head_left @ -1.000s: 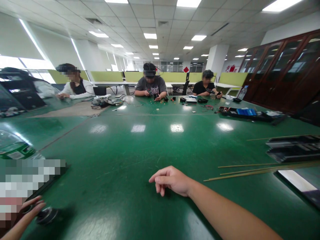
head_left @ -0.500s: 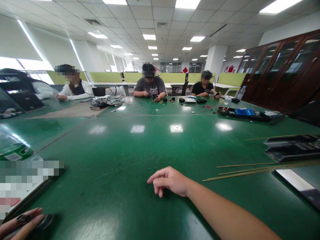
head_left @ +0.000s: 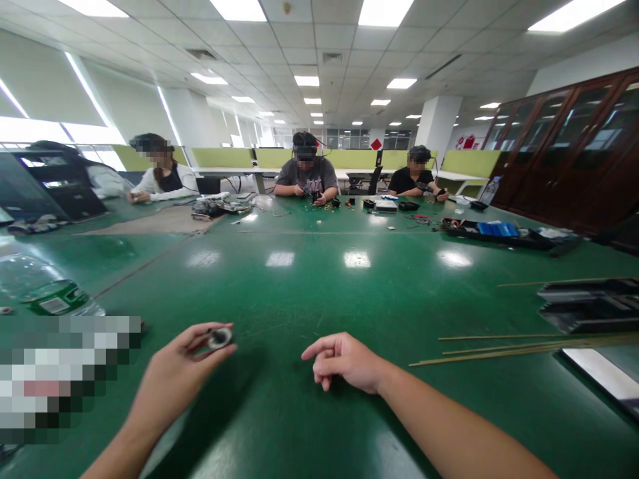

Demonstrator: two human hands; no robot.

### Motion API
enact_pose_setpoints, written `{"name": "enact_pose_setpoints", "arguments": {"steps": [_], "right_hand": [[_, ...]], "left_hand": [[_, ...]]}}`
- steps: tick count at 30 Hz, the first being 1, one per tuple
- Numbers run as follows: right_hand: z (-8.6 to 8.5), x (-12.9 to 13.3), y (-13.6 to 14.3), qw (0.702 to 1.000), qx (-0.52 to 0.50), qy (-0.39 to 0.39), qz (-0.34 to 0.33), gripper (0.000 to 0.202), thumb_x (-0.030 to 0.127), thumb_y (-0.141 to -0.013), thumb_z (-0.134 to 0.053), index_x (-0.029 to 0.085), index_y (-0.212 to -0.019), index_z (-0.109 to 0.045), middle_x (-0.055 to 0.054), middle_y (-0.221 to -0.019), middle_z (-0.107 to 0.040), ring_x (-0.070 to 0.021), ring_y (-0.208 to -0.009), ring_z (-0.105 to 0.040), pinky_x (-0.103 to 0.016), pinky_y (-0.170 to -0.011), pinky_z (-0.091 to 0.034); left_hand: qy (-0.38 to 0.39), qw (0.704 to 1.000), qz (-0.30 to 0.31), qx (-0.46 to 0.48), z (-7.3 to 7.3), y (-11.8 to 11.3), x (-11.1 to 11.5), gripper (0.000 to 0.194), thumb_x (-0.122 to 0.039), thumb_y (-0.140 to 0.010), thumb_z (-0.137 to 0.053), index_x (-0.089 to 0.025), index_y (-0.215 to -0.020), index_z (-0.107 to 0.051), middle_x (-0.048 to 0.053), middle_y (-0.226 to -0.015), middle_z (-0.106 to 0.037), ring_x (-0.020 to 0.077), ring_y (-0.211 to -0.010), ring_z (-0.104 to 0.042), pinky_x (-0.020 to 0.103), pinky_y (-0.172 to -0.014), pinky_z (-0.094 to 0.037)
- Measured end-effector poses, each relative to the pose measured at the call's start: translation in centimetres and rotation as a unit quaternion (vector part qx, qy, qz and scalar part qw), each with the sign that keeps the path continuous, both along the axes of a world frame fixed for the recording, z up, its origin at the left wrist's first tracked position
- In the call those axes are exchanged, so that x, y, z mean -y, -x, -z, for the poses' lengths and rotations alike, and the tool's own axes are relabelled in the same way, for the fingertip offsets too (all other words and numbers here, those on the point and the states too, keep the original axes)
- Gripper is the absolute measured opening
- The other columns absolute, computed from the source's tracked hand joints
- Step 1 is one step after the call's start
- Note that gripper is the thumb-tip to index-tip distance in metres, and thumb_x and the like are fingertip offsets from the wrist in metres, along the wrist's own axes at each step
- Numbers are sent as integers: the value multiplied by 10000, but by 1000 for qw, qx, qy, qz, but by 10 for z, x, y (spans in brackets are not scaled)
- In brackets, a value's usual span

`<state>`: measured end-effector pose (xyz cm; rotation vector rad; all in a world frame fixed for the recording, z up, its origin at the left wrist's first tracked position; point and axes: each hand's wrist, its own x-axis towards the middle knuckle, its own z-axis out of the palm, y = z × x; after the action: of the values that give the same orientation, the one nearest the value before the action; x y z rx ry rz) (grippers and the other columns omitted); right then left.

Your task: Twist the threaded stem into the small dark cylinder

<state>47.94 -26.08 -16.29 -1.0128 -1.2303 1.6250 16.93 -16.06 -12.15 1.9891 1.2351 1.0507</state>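
Note:
My left hand [head_left: 187,356] is raised over the green table [head_left: 279,299]. Its thumb and fingers are closed around a small round part [head_left: 219,338], dark in the middle with a pale ring-shaped rim; its exact kind cannot be made out. To the right, my right hand [head_left: 344,364] hovers low over the tabletop or rests on it, I cannot tell which. Its fingers are loosely bent and apart, the index finger points left, and nothing is in it. A gap of bare tabletop separates the two hands.
A clear plastic bottle [head_left: 54,293] lies at the left, behind a blurred-out flat object [head_left: 64,372]. At the right are thin yellowish rods [head_left: 479,352], dark profiled bars [head_left: 589,303] and a flat white-and-dark item [head_left: 599,376]. Co-workers sit across the table among parts and a black tray [head_left: 464,229].
My left hand has come from the lower left corner up and to the right, with the small round part in its fingers. My right hand has stayed nearly still. The view has shifted slightly.

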Motion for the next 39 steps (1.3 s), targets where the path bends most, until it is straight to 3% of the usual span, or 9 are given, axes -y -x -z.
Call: {"name": "enact_pose_setpoints", "arguments": {"steps": [3, 5, 8, 12, 16, 19, 23, 29, 39], "right_hand": [[5, -7, -3, 994, 34, -46, 89, 317, 130, -725, -692, 141, -1041, -694, -20, -782, -685, -114, -613, -608, -235, -594, -450], [9, -13, -7, 978, 88, -88, 166, 298, 40, -691, -629, 135, -967, -694, -28, -815, -681, -124, -683, -613, -242, -647, -468], [15, -18, -14, 954, 147, -130, 228, 421, -36, -648, -555, 159, -999, -682, -24, -874, -680, -148, -781, -629, -259, -728, -494], [19, -19, -17, 937, 194, -174, 231, 552, -80, -613, -501, 202, -1059, -663, -10, -936, -688, -165, -871, -647, -256, -774, -504], [17, -17, -13, 929, 231, -179, 225, 459, -18, -683, -570, 220, -1066, -652, -5, -938, -688, -162, -837, -651, -249, -739, -507], [14, -16, -11, 917, 257, -169, 254, 465, 48, -681, -657, 235, -1105, -623, 3, -945, -678, -147, -756, -633, -234, -662, -491], [9, -17, -11, 898, 271, -176, 299, 398, 74, -676, -676, 211, -1048, -635, -10, -937, -674, -158, -806, -638, -232, -671, -484], [5, -19, -11, 896, 297, -176, 279, 198, 145, -728, -692, 205, -914, -723, -8, -824, -700, -153, -704, -618, -248, -633, -461], [3, -19, -11, 904, 287, -166, 269, 173, 179, -745, -699, 191, -914, -739, -18, -809, -707, -160, -694, -616, -245, -615, -449]], "left_hand": [[44, 988, 129, 69, 6, -73, -7, 425, -376, -808, -743, -179, -1169, -635, 95, -1143, -712, 247, -1019, -704, 413, -935, -577], [-1, 980, 188, 58, 11, -113, -7, 375, -332, -858, -694, -204, -1205, -631, 90, -1178, -686, 236, -1054, -677, 396, -937, -564], [-85, 958, 274, -4, 25, -142, -4, 335, -260, -909, -628, -245, -1244, -629, 82, -1201, -653, 225, -1124, -619, 393, -1003, -500], [-82, 933, 347, -54, 43, -138, -9, 391, -230, -905, -637, -286, -1290, -594, 64, -1202, -651, 211, -1111, -614, 361, -992, -484], [-50, 951, 299, -51, 51, -131, -19, 341, -261, -862, -701, -273, -1193, -622, 43, -1134, -687, 214, -1055, -639, 352, -962, -487], [-31, 958, 283, -35, 51, -132, -21, 286, -270, -854, -711, -263, -1131, -640, 31, -1102, -694, 206, -1028, -648, 335, -935, -498], [-32, 961, 274, -21, 50, -134, -22, 287, -266, -833, -730, -253, -1111, -661, 37, -1088, -701, 211, -1017, -655, 337, -930, -504], [-41, 960, 276, -12, 48, -134, -23, 267, -257, -822, -729, -237, -1085, -691, 57, -1056, -717, 223, -987, -667, 351, -910, -519], [-21, 962, 272, -12, 49, -134, -23, 287, -234, -805, -750, -256, -1086, -700, 39, -1064, -725, 215, -989, -675, 336, -909, -527]]}}
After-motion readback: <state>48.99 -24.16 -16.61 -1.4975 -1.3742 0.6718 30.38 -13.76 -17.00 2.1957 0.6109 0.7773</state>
